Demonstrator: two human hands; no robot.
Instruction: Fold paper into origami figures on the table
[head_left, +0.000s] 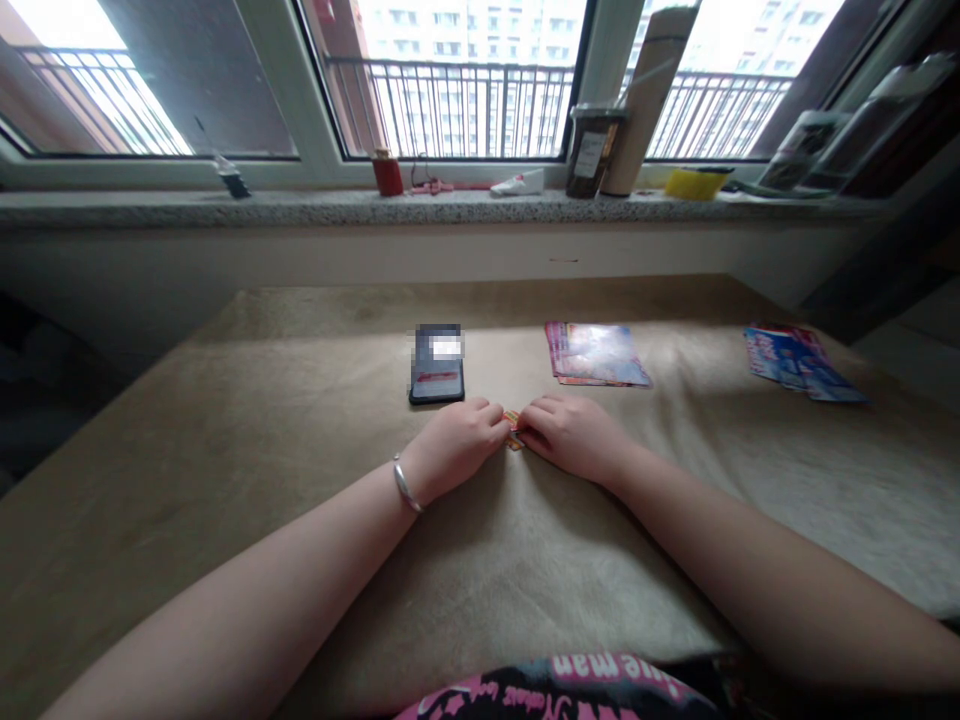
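In the middle of the table, a small orange-and-yellow patterned piece of paper (514, 430) shows between my hands; much of it is hidden by my fingers. My left hand (466, 440), with a silver bracelet at the wrist, has its fingers closed on the left side of the paper. From the other side my right hand (570, 435) pinches it, fingertips bent down at the tabletop. Just beyond my left hand lies a dark phone (437, 385). A stack of glossy pinkish printed sheets (600, 352) rests past my right hand.
Blue printed sheets (799, 360) are fanned out on the far right of the brown-covered table (300, 400). On the stone windowsill (315, 207) behind stand a red jar (388, 173), a dark lidded container (589, 155), a tall tube (649, 100) and a yellow item (694, 184).
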